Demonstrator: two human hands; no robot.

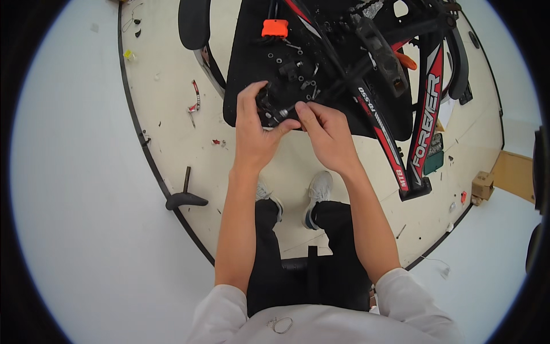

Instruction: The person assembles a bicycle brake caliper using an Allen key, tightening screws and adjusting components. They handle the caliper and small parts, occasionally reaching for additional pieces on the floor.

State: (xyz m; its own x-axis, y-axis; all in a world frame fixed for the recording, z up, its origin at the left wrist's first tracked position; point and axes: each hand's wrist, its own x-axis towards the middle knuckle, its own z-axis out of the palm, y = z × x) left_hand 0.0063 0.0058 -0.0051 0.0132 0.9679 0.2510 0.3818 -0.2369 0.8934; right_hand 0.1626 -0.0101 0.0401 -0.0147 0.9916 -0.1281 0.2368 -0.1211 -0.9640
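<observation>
My left hand (254,132) grips a small black mechanical part with silver bits (277,114), held above the near edge of a black chair seat (243,71). From the other side my right hand (331,136) has its thumb and forefinger closed at the end of that part. The fingers hide whatever is pinched there, and the part's exact kind does not show. Beyond the hands, several loose nuts and bolts (309,86) and a black fitting (291,71) lie on the seat. A black, red and white bicycle frame (375,117) rests across the seat's right side.
An orange-red block (275,28) sits at the far part of the seat. On the floor are a bicycle saddle with its post (186,199) at left, a red-and-black piece (196,94), a green case (434,162) and a cardboard box (483,184) at right. The frame's lower end juts toward me.
</observation>
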